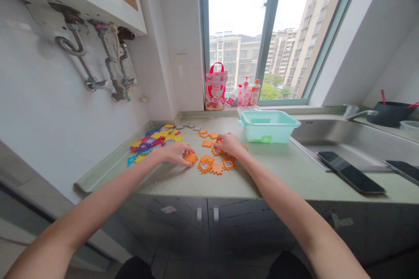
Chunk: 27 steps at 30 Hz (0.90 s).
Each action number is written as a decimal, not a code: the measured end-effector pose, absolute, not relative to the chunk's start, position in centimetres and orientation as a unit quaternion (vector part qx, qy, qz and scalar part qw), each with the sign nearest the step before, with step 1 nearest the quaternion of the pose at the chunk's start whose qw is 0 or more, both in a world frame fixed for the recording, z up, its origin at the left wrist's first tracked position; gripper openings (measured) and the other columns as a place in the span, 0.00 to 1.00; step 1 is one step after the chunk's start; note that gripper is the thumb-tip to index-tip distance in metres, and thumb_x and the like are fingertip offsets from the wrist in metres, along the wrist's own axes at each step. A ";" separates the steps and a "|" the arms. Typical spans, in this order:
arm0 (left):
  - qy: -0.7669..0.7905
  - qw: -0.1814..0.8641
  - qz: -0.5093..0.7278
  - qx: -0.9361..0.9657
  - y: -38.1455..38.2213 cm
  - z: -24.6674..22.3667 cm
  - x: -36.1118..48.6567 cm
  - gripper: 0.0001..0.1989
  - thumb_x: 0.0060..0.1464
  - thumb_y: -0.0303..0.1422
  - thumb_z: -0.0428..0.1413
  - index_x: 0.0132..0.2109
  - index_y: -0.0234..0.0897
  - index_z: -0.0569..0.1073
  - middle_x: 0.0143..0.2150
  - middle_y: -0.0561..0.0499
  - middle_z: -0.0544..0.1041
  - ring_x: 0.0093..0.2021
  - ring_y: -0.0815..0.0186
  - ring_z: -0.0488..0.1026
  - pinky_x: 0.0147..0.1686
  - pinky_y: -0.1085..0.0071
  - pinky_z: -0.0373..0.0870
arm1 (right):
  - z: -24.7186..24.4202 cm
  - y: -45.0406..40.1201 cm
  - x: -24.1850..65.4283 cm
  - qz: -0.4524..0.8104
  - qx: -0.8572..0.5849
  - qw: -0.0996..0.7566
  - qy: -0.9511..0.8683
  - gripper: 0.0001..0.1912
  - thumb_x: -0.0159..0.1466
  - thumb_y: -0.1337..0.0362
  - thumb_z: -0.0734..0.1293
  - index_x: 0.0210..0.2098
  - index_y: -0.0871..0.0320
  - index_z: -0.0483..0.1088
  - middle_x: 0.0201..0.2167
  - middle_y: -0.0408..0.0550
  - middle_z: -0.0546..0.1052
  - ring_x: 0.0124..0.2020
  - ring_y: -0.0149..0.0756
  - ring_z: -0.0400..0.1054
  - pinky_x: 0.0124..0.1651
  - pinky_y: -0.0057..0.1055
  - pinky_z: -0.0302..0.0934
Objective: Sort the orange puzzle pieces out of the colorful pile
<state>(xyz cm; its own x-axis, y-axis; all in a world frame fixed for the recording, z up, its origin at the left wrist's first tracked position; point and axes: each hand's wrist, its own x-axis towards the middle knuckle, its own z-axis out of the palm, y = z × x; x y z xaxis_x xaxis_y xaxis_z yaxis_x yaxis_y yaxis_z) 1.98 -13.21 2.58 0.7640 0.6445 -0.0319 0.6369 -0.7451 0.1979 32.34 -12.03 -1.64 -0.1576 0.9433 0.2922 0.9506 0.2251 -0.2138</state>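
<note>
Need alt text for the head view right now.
Both hands rest on orange toy tiles on a counter: left hand touching one, right hand over others. A mixed-colour pile lies left, a green tub behind.

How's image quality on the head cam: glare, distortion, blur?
Head view: window sky blown out white; strong wide-angle bending at the edges, forearms stretched; left hand and right hand on the orange tiles evenly lit, reasonably sharp; tile labels too small to read.

2 bare forearms, no sleeves, dark trousers
</note>
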 end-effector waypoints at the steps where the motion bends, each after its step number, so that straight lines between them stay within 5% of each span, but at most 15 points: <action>1: 0.345 0.102 0.018 0.933 -13.0 2.6 2.0 0.30 0.50 0.54 0.65 0.56 0.44 0.82 0.45 0.50 0.79 0.41 0.61 0.75 0.41 0.69 0.68 | -1.7 -11.9 32.4 -0.009 -0.623 0.187 -0.760 0.18 0.66 0.52 0.69 0.50 0.53 0.81 0.45 0.54 0.85 0.53 0.50 0.74 0.54 0.37 0.65; 14: 0.300 -0.027 0.135 0.944 -9.2 3.5 4.1 0.21 0.49 0.56 0.65 0.30 0.42 0.78 0.31 0.50 0.78 0.34 0.61 0.73 0.44 0.65 0.67 | -1.3 -11.6 33.2 -0.006 -0.611 0.222 -0.760 0.21 0.65 0.56 0.70 0.56 0.53 0.80 0.45 0.54 0.85 0.53 0.50 0.75 0.56 0.40 0.66; 21: 0.307 -0.013 0.095 0.947 -5.0 3.2 9.6 0.21 0.53 0.53 0.62 0.42 0.41 0.81 0.41 0.48 0.79 0.39 0.59 0.76 0.42 0.67 0.68 | -0.4 -12.9 35.1 0.047 -0.462 0.305 -0.832 0.16 0.63 0.65 0.70 0.50 0.53 0.80 0.48 0.48 0.84 0.49 0.42 0.77 0.57 0.36 0.66; 27: 0.266 -0.044 0.104 0.957 -4.7 -0.4 9.3 0.23 0.63 0.52 0.56 0.52 0.39 0.78 0.51 0.42 0.77 0.54 0.55 0.75 0.56 0.64 0.68 | -1.0 -14.0 35.0 0.075 -0.389 0.228 -0.890 0.15 0.61 0.67 0.72 0.48 0.53 0.81 0.45 0.48 0.84 0.50 0.44 0.76 0.60 0.40 0.65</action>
<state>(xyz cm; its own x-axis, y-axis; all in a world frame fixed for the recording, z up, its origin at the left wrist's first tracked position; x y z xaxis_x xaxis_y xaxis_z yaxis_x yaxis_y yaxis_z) 9.32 -4.71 -0.45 0.8371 0.5001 0.2218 0.5184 -0.8546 -0.0300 34.95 -13.99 -0.98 -0.5938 0.7253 0.3482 0.6572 0.6869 -0.3101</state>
